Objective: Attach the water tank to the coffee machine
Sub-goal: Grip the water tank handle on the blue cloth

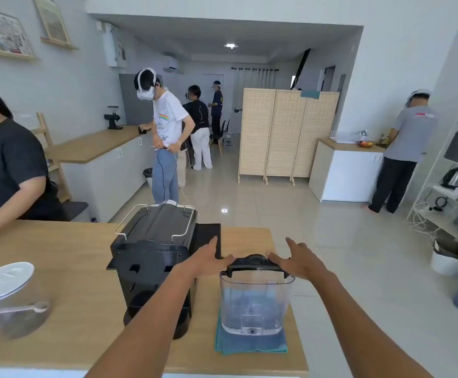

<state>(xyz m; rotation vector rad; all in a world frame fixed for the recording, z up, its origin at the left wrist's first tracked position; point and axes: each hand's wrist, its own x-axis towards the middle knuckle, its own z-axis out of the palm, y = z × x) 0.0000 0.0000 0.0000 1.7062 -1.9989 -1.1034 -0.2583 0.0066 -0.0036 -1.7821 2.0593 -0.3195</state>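
A clear plastic water tank point(255, 304) with a black lid and handle stands upright on a teal cloth point(249, 343) near the counter's right end. The black coffee machine point(154, 257) stands just left of it, with a metal rail on top. My left hand point(208, 259) hovers at the tank's left top corner, fingers spread, between machine and tank. At the right side of the lid my right hand point(297, 259) is open, fingers resting on or just above the lid. Neither hand grips the tank.
The wooden counter point(59, 268) ends just right of the tank. A clear container with a white lid point(4, 279) and a scoop sit at the left. A seated person in a dark shirt point(7, 170) leans on the counter's far left. Other people stand further back.
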